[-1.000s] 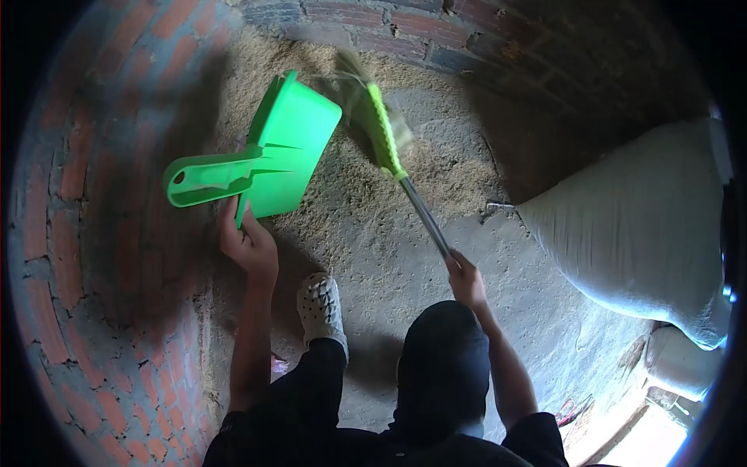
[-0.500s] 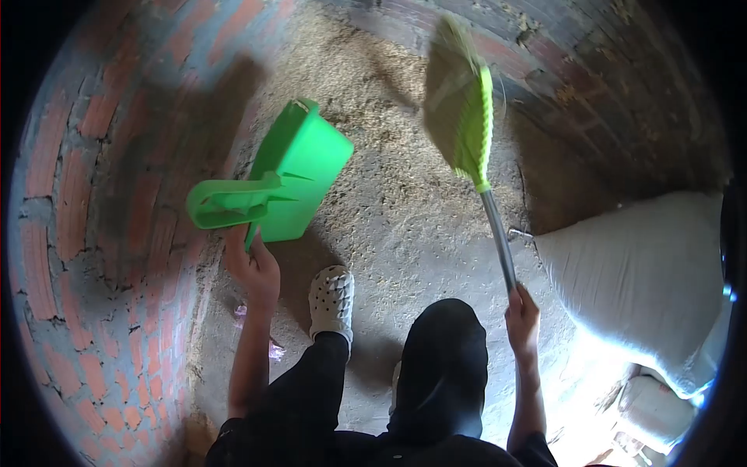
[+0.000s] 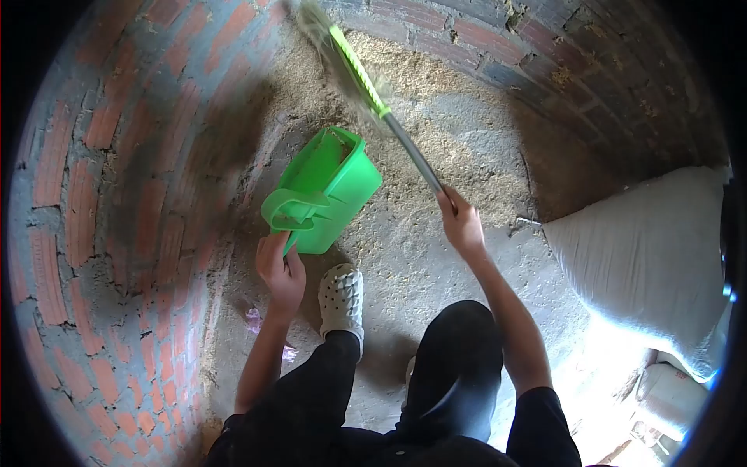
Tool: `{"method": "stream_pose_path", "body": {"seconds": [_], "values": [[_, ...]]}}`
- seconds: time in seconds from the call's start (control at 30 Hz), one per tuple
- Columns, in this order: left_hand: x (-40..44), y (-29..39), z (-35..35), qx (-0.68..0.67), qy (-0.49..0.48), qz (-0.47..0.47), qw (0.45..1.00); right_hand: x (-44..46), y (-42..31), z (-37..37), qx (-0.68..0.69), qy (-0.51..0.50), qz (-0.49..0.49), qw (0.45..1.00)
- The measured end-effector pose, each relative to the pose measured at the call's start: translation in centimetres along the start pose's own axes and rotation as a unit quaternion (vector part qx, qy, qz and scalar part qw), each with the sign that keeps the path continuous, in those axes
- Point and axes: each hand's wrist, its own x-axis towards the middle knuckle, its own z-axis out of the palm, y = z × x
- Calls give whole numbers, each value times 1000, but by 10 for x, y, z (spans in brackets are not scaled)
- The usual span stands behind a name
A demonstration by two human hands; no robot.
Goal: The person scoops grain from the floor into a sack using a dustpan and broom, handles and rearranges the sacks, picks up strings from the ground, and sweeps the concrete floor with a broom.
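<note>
My left hand (image 3: 282, 268) grips the rim of a green dustpan (image 3: 346, 198) near its looped handle. The pan is tilted, and some husk-like material shows inside it. My right hand (image 3: 461, 222) is closed round the grey metal handle of a broom (image 3: 412, 149). Its yellow-green binding and blurred bristles reach up and left, past the dustpan's top. Loose tan husks (image 3: 436, 66) lie over the rough floor beneath and beyond the broom.
A brick wall (image 3: 101, 257) curves along the left, and another (image 3: 498, 43) crosses the top. A large pale sack (image 3: 646, 257) leans at the right, with a smaller sack (image 3: 671, 397) below it. Pink scraps (image 3: 254, 319) lie near the left wall.
The broom has swung from the upper right to the upper left with my right hand. The dustpan has shifted right and down in my left hand, and its inside now shows more.
</note>
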Motion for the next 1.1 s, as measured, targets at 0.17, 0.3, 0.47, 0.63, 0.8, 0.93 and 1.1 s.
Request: {"method": "stream_pose_path", "body": {"seconds": [0.17,0.3,0.47,0.63,0.8,0.93,1.1], "values": [[0,-3,-3,-8,29,20,999,-25,-52,-66,25,-12,13,1000],[-8,-8,-14,22,27,19,999,-83,-27,-114,42,-29,94,994],[-22,-18,-28,39,28,-1,999,-121,18,-99,-18,-113,192,975],[-28,-21,-36,36,29,-20,999,-54,19,-21,-24,-59,69,996],[-27,-18,-45,64,34,-3,997,21,-30,17,-10,-3,-11,1000],[-27,-19,-55,70,20,23,997,2,-57,-21,50,-4,-32,998],[-27,-22,-59,68,-13,-15,998,-71,-24,-71,99,-102,131,981]]}}
